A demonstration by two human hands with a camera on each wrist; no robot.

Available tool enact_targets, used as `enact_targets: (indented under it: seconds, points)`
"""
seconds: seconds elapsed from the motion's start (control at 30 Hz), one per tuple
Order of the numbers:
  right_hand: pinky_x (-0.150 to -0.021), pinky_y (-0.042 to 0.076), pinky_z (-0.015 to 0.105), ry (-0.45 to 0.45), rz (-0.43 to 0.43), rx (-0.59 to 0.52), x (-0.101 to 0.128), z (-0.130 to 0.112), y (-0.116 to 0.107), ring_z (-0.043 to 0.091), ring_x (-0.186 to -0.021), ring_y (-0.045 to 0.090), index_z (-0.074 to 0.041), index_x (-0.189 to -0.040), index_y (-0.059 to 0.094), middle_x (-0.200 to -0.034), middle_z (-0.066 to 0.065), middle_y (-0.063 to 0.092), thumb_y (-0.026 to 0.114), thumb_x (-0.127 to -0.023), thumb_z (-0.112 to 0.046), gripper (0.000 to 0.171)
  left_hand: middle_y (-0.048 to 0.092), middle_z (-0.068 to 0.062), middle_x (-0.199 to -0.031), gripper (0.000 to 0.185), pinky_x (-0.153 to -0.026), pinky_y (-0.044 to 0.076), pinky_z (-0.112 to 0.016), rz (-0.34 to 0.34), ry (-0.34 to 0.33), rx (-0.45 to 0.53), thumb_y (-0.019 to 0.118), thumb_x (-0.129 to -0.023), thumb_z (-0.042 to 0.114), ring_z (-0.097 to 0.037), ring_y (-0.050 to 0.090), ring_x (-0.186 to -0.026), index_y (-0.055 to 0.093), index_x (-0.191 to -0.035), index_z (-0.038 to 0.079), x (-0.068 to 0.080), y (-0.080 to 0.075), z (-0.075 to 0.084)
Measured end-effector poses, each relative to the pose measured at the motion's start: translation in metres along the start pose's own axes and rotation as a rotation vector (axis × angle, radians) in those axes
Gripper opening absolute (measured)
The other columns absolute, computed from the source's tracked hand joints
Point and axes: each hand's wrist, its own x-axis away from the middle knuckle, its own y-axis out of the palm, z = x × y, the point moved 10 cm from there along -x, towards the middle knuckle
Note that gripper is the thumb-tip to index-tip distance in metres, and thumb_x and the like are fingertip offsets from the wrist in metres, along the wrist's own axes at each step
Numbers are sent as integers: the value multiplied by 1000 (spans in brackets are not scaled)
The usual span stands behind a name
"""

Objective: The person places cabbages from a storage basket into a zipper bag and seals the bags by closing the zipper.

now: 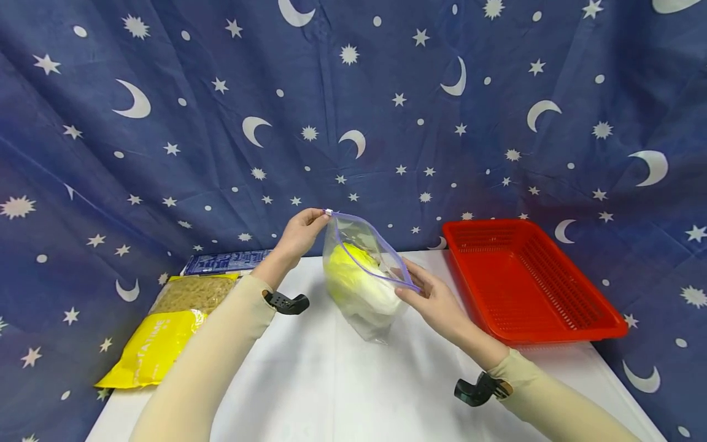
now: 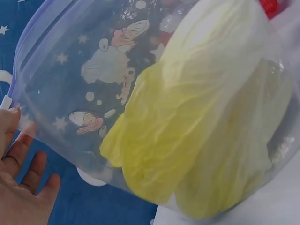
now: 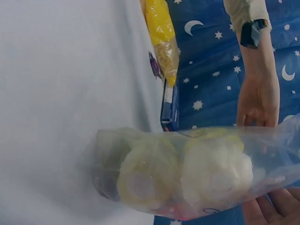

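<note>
A clear zip bag with a purple zip strip hangs over the white table, its mouth gaping. My left hand pinches the upper left corner of the mouth, by the white slider. At the opposite corner my right hand grips the rim between thumb and fingers. Inside lies pale yellow-green napa cabbage, leafy end toward the left hand in the left wrist view. Two round, whitish cut ends show through the plastic in the right wrist view. Small cartoon prints decorate the bag.
To the right stands a red plastic basket. On the left lie a yellow pasta bag with its see-through part showing pasta, and a flat blue box behind it. A blue star-and-moon curtain hangs behind the white table.
</note>
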Motion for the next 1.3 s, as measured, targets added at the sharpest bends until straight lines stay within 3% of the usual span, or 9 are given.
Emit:
enact_targets:
  seconds: [0.1,0.23,0.4,0.47,0.6,0.93,1.07,1.3]
  points:
    - [-89,58,30,28,116,51,-1,4,-16,25,-104,64,-6,-138,64,-126,11,69,73,-96,-24,46,57,-10,-141,37,-116,39,-47,14,-20,5,56,-107,32,-28,48,-137,59,-131,5,4,-8,-4]
    - [-71,48,26,49,243,34,-3,6,-33,22,-88,55,-1,-118,75,-103,12,72,76,-95,-26,34,55,-8,-144,39,-118,37,-45,26,-44,14,56,-107,36,-29,46,-139,57,-134,8,9,-16,-9]
    - [-83,53,25,81,297,-19,-10,10,-46,21,-93,60,0,-118,76,-106,16,74,73,-97,-29,36,56,-9,-144,41,-119,36,-47,34,-38,16,56,-107,37,-31,46,-140,56,-136,8,14,-21,-11]
    - [-92,55,25,86,295,-32,-15,9,-49,23,-99,64,0,-121,75,-111,17,73,71,-98,-29,37,58,-9,-141,40,-119,37,-44,42,-21,24,55,-107,35,-29,47,-139,56,-135,6,17,-23,-10]
    - [-98,55,27,92,299,-29,-26,8,-55,27,-105,67,0,-123,73,-114,18,74,68,-100,-32,40,63,-9,-136,36,-116,40,-36,56,2,48,53,-108,31,-23,49,-137,56,-133,4,21,-28,-9]
    - [-96,57,29,86,364,-66,-51,4,-73,21,-96,65,1,-123,71,-106,11,75,68,-100,-33,41,66,-13,-129,36,-114,43,-36,94,-6,71,56,-107,32,-26,56,-130,57,-129,3,40,-36,-12]
    - [-97,56,29,82,377,-77,-57,2,-76,15,-97,65,1,-123,71,-103,4,75,68,-100,-34,42,67,-15,-126,35,-111,47,-37,108,17,83,57,-107,31,-27,59,-124,58,-127,2,47,-38,-12]
    - [-91,56,24,57,384,-132,-66,-1,-78,19,-95,65,4,-117,71,-94,-1,76,68,-101,-31,39,68,-14,-121,31,-108,50,-36,132,51,105,57,-107,29,-26,62,-117,58,-124,3,55,-40,-10]
